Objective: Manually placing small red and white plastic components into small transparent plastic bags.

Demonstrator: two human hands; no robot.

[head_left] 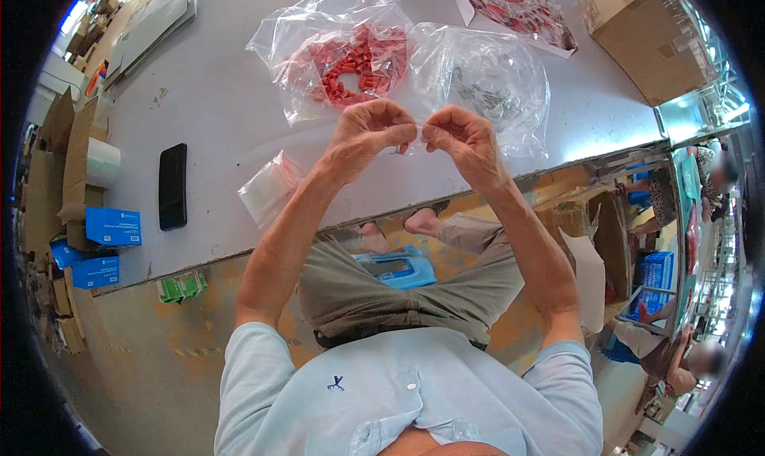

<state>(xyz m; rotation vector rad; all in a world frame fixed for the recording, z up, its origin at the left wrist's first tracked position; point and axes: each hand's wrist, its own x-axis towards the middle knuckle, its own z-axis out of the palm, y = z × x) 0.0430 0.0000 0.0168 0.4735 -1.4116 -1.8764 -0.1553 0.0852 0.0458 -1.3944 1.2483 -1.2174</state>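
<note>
Just above the table's front part, my left hand (373, 132) and my right hand (464, 140) meet, thumbs and fingertips pinched. Between them stretches a thin strip of clear plastic (420, 126), which looks like the edge of a small bag; the fingers hide most of it. Beyond my left hand lies a large clear bag (327, 18) holding many small red plastic parts (362, 62). Behind my right hand is another clear bag (486, 78) of small, thin greyish pieces. A stack of small clear zip bags (271, 189) with red edging lies beside my left forearm.
A black phone (173, 187) rests on the white table (215, 137) at left, near blue boxes (114, 227) and a cardboard carton (84, 137). At the far right are a tray of red packets (518, 6) and a cardboard box (649, 38). Other people sit at right.
</note>
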